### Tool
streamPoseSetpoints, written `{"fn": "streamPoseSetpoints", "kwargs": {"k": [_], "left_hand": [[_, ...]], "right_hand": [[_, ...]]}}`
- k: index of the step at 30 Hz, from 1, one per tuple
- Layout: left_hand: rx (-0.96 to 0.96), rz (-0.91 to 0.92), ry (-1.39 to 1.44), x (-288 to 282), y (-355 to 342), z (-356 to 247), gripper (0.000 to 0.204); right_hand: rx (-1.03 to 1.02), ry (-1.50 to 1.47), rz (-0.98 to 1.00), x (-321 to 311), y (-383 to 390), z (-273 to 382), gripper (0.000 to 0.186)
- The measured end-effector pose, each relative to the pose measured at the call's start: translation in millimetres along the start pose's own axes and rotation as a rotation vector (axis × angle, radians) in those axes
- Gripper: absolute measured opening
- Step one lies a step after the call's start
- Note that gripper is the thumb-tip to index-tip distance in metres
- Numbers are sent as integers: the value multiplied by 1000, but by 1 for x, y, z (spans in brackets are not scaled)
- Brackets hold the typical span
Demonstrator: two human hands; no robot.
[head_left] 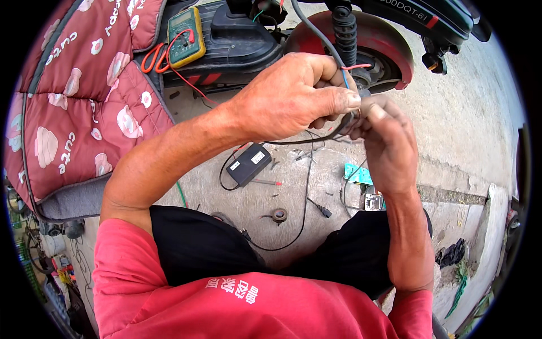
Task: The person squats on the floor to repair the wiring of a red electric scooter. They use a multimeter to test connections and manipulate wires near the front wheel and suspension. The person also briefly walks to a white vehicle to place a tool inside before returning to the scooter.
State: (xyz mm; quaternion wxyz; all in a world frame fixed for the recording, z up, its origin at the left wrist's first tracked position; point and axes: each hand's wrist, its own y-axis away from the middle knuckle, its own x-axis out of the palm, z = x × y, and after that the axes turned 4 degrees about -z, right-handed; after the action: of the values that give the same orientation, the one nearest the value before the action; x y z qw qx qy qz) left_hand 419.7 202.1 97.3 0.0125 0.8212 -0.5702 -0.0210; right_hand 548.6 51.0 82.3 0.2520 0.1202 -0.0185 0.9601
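In front of the scooter's rear wheel (389, 51), my two hands meet at a cable joint. My left hand (293, 101) pinches a grey cable (317, 35) that hangs from the scooter. From its end a red wire (357, 66) sticks out to the right, and a blue wire (345, 78) runs down to the fingertips. My right hand (392, 138) is closed, thumb against fingers, on a black cable (316, 139) that passes beneath the left hand. The exact contact of the wire ends is hidden by my fingers.
A green-yellow multimeter (185, 38) with red leads lies on the scooter's footboard (237, 42). A quilted red cover (84, 107) hangs at left. On the ground lie a black power adapter (248, 165), tape roll (279, 214), plug (323, 211) and green packet (358, 174).
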Motion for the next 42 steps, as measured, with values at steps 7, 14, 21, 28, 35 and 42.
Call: {"fn": "streamPoseSetpoints", "kwargs": {"k": [7, 14, 21, 28, 35, 42], "left_hand": [[34, 100, 57, -3, 4, -13, 28], [106, 37, -67, -5, 7, -10, 25], [-196, -53, 18, 1, 7, 0, 24], [-121, -21, -26, -4, 7, -13, 30], [53, 131, 255, -12, 0, 9, 38], [128, 174, 178, -14, -1, 4, 26]], "right_hand": [[179, -432, 300, 2, -4, -16, 34], [268, -526, 259, 4, 1, -17, 20], [-731, 966, -15, 6, -5, 2, 6], [-150, 344, -75, 2, 3, -3, 12], [149, -208, 80, 11, 9, -1, 20], [520, -818, 244, 9, 13, -2, 16]]}}
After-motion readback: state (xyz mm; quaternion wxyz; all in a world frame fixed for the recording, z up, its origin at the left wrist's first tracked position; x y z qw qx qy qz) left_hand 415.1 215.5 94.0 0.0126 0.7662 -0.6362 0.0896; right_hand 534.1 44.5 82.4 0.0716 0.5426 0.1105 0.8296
